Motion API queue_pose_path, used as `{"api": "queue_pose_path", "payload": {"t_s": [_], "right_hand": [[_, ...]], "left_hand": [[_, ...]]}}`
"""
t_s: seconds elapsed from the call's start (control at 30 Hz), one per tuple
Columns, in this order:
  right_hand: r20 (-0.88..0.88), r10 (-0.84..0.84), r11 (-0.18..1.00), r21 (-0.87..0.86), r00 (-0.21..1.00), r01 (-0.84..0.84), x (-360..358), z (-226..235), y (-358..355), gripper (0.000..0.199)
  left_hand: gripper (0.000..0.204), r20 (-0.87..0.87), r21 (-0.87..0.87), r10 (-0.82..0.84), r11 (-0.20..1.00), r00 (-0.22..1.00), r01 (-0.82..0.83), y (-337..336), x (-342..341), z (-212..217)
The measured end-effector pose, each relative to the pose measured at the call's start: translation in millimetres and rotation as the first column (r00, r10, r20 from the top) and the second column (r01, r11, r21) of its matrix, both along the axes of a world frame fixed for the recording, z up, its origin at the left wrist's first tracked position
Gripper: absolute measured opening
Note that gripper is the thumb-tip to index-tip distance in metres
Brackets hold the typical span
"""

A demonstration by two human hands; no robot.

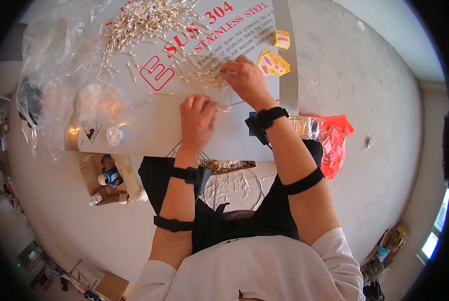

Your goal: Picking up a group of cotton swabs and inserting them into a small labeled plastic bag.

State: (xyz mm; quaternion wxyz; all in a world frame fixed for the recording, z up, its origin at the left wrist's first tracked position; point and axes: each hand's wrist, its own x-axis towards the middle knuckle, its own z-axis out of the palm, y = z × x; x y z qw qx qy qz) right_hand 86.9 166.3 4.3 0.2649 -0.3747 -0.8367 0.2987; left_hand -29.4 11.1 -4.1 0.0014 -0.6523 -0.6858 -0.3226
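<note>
Loose cotton swabs [152,22] with pale sticks make a big heap at the far left of the table [149,115], and more lie scattered towards my hands. My left hand [198,119], slightly blurred, is closed low over the table. A few swabs [225,108] stick out beside its fingertips, on the right. Farther out, my right hand [247,83] has its fingers curled together over the scattered swabs. Something pale and clear shows at its fingertips, too small to name. Yellow and white printed cards [273,63] lie right of that hand, with a small stack of yellow cards [281,39] beyond.
A large clear plastic bag [54,65] covers the table's left side, near a small round clear container [115,135]. A red plastic bag [335,145] and clear packs of swabs [303,126] sit at the right edge. Below stands a cardboard box [91,173] with bottles.
</note>
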Motion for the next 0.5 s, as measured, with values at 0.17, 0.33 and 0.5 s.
{"api": "queue_pose_path", "payload": {"t_s": [0.17, 0.33, 0.5], "right_hand": [[0.077, 0.015, 0.997, 0.072, 0.997, -0.020, -4, -1, 1, 0.012], [0.078, -0.041, 0.999, -0.019, 0.996, 0.043, -5, -3, 3, 0.007], [0.313, 0.016, 0.967, 0.236, 0.950, -0.095, -10, 2, 9, 0.007]], "left_hand": [[0.020, 0.032, -0.025, 0.056, 0.998, 0.998, -0.056, -12, 23, 1], [0.024, 0.061, -0.062, 0.023, 0.998, 0.998, -0.020, -19, 21, 2], [0.034, 0.064, -0.042, 0.036, 0.999, 0.997, -0.034, -24, 24, 4]]}}
